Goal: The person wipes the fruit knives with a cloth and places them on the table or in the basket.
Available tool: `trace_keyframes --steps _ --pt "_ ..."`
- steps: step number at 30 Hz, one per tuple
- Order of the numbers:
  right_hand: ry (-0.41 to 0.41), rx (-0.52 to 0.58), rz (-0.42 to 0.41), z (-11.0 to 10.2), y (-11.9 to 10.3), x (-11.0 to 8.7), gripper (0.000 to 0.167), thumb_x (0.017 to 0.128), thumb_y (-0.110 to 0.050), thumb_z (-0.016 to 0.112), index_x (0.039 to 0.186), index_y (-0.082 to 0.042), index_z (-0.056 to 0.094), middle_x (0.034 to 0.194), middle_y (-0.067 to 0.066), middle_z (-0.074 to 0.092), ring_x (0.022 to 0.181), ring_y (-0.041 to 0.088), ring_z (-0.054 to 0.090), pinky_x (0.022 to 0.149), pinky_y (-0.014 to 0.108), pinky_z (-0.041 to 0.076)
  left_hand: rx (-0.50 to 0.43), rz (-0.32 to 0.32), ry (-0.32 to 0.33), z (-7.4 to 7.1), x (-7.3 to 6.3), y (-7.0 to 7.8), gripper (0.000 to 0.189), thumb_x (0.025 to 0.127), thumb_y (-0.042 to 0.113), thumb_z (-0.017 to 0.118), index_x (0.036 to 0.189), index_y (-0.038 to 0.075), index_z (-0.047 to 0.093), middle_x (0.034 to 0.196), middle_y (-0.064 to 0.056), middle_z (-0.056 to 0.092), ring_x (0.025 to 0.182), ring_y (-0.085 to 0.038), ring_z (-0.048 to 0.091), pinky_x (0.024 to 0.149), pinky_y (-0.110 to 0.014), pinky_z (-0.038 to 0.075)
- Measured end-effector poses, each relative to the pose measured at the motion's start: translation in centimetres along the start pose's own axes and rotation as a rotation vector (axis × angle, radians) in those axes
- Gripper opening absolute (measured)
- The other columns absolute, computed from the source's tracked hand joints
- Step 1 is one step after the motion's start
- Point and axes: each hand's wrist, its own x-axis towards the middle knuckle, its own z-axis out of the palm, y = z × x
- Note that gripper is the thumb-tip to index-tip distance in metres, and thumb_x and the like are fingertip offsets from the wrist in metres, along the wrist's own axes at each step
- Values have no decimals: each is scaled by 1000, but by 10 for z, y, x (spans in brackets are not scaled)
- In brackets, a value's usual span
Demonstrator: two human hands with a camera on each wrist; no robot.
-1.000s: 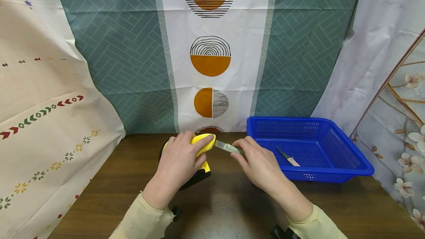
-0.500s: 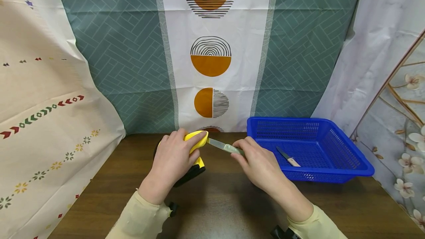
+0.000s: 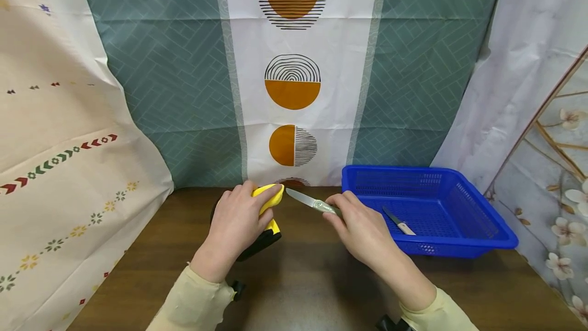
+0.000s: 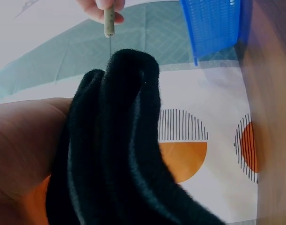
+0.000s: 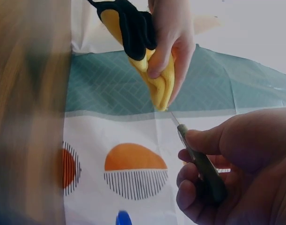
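My left hand [image 3: 236,218] pinches a folded cloth [image 3: 272,199], yellow on one face and black on the other. In the left wrist view the black folds of the cloth [image 4: 128,122] fill the middle and hide the fingers. My right hand [image 3: 363,223] grips a small knife [image 3: 320,205] by its pale green handle, blade pointing left toward the cloth. The right wrist view shows the knife handle [image 5: 203,171] between thumb and curled fingers, its blade tip close to the cloth's yellow end [image 5: 161,96]. Whether tip and cloth touch is hard to tell.
A blue plastic basket [image 3: 478,241] stands on the wooden table [image 3: 303,290] to the right. Inside it lies another knife [image 3: 398,221] with a pale handle. Patterned cloth hangings [image 3: 184,91] rise behind the table and at both sides.
My left hand has drawn the cloth leftward along the blade to its tip, baring more of the blade. The right hand and knife have stayed nearly in place.
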Motion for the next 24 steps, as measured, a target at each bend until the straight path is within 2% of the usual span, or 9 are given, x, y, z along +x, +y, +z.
trace_keyframes --steps 5,12,18,24 --pt "14 -43 0 -7 9 0 16 106 -24 77 118 -16 72 94 -2 56 64 14 47 53 35 43 3 -6 -36 5 -1 1 49 96 22 81 144 26 74 96 -11 61 81 -30 59 69 -42 46" --pt "1 -106 76 -20 31 -1 18 109 -24 72 122 -12 71 104 8 56 57 16 47 50 37 43 -18 -23 -127 12 -3 2 51 96 22 79 146 26 72 95 -9 60 80 -27 56 69 -40 44" --pt "-10 -185 134 -34 61 -4 22 110 -24 70 122 -7 69 101 13 55 54 18 47 48 39 45 -46 -8 -181 18 -4 0 54 94 19 77 147 25 71 94 -8 59 76 -24 53 68 -39 43" --pt "-33 -268 187 -49 98 -8 21 110 -23 68 119 -4 68 97 15 57 60 22 53 49 46 49 -79 -4 -235 25 -6 -3 54 95 19 78 148 25 71 91 -5 58 73 -21 50 65 -37 43"
